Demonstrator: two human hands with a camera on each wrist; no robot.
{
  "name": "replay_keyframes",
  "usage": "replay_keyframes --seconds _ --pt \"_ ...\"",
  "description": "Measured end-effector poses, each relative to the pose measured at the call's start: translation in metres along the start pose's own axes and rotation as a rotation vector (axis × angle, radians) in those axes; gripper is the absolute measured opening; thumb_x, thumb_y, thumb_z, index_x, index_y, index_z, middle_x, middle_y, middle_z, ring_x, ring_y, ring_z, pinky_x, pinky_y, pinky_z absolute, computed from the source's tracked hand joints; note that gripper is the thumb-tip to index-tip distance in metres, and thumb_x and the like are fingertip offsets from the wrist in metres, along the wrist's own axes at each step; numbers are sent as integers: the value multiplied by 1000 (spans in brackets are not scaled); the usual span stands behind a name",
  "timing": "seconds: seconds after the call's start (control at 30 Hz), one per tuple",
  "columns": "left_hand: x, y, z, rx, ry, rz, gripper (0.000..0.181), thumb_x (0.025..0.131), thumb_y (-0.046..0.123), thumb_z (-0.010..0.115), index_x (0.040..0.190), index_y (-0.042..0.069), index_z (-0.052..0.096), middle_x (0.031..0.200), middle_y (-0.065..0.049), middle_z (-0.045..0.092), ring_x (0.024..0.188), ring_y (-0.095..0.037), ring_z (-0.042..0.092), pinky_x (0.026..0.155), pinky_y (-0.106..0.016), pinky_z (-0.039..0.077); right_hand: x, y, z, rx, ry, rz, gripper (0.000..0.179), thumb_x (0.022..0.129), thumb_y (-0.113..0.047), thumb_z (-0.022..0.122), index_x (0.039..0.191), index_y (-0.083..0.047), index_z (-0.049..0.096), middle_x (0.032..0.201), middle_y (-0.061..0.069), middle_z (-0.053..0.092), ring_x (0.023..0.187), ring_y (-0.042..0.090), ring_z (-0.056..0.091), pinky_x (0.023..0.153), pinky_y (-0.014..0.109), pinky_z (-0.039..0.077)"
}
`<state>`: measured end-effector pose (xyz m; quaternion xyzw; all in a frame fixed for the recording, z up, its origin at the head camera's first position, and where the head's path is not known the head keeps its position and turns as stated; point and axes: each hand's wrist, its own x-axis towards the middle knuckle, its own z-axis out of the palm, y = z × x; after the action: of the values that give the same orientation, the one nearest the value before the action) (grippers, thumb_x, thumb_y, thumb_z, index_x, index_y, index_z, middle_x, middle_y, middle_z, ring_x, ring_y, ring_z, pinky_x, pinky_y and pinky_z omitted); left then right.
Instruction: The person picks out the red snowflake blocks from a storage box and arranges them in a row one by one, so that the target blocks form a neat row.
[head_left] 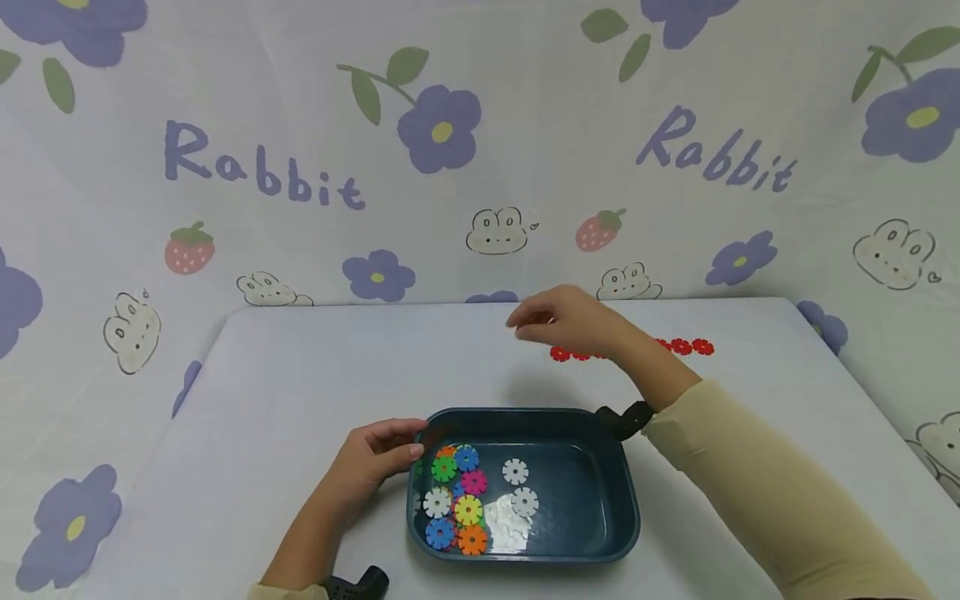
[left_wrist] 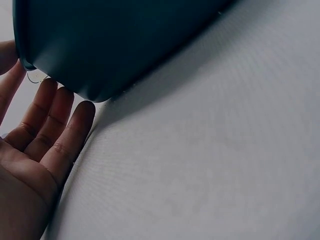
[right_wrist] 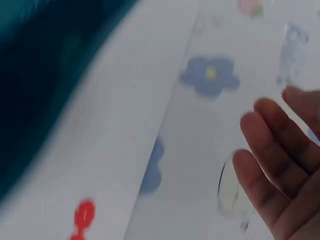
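My left hand (head_left: 375, 457) grips the left rim of a dark teal plastic tray (head_left: 577, 504), thumb over the edge. In the left wrist view its other fingers (left_wrist: 70, 137) lie against the outside of the tray. Inside, several flower-shaped plastic discs (head_left: 468, 509) in mixed colours are heaped on the left, and two white discs (head_left: 515, 472) lie apart near the middle. My right hand (head_left: 573, 321) hovers beyond the tray with loosely bent fingers, nothing visible in it. Near it, a row of red discs (head_left: 681, 347) lies on the table, partly hidden by the right hand and forearm.
The white table (head_left: 300, 375) carries the tray near its front. Behind it hangs a pale cloth (head_left: 540, 108) printed with flowers, rabbits and strawberries. Dark straps with cameras (head_left: 626, 419) are worn on the wrists; the right one is by the tray's far right corner.
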<state>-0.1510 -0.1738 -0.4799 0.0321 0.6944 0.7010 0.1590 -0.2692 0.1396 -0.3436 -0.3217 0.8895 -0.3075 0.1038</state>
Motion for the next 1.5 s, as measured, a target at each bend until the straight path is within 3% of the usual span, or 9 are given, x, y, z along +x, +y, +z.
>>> replay_keyframes --seconds 0.2,0.37,0.5,0.63,0.77,0.93,1.07,1.27,1.5 --pt "0 0 0 6 -1 10 40 88 21 74 125 7 67 115 -13 68 104 -25 64 85 -33 58 -2 -41 54 49 -474 -127 14 94 -24 67 101 -15 76 84 -4 72 73 8 64 72 25 57" --pt "0 -1 -2 13 -2 19 40 88 21 74 124 5 66 113 -11 69 102 -22 65 85 -32 58 -7 -58 101 66 -832 -77 17 93 -18 68 108 -14 76 82 -7 71 68 5 65 70 21 56" --pt "0 -2 -3 19 -14 38 40 89 19 72 125 2 65 114 -12 69 101 -19 65 85 -31 58 -8 -62 120 82 -972 -11 31 94 -13 66 124 -20 69 81 -5 70 69 9 68 69 23 58" --pt "0 -2 -2 20 -18 36 41 90 18 72 126 1 64 114 -13 68 100 -18 65 84 -30 58 -7 -60 128 -1 -862 -15 45 91 -17 70 134 -26 61 80 -7 66 69 7 64 67 22 56" --pt "0 0 -1 21 -24 36 41 90 18 72 127 1 63 113 -14 68 99 -16 65 84 -29 58 -5 -58 133 -70 -707 -106 41 89 -22 73 129 -26 65 76 -10 63 67 3 57 63 18 51" --pt "-1 -1 -2 10 -26 53 41 89 14 71 127 -1 63 114 -16 67 98 -15 66 84 -30 58 -6 -59 142 -62 -749 -222 34 88 -19 73 121 -26 70 84 -11 63 72 1 55 66 17 49" --pt "0 -2 -3 5 -32 64 41 90 13 71 127 -1 62 114 -17 67 97 -15 65 84 -30 58 -7 -62 149 -120 -704 -217 29 85 -19 76 112 -25 71 86 -13 62 74 1 54 67 16 48" --pt "-1 -2 -2 -9 -46 76 42 90 12 71 128 -3 61 115 -19 65 96 -13 66 83 -30 58 -5 -62 153 -158 -645 -181 9 87 -27 75 91 -21 68 75 -12 59 67 3 51 60 16 44" --pt "0 -1 -3 -20 -40 62 43 90 14 71 128 -2 61 111 -12 67 95 -12 66 81 -29 58 -2 -56 154 -28 -628 -224 27 99 -36 57 81 -20 69 64 -13 57 57 -1 51 54 14 43"
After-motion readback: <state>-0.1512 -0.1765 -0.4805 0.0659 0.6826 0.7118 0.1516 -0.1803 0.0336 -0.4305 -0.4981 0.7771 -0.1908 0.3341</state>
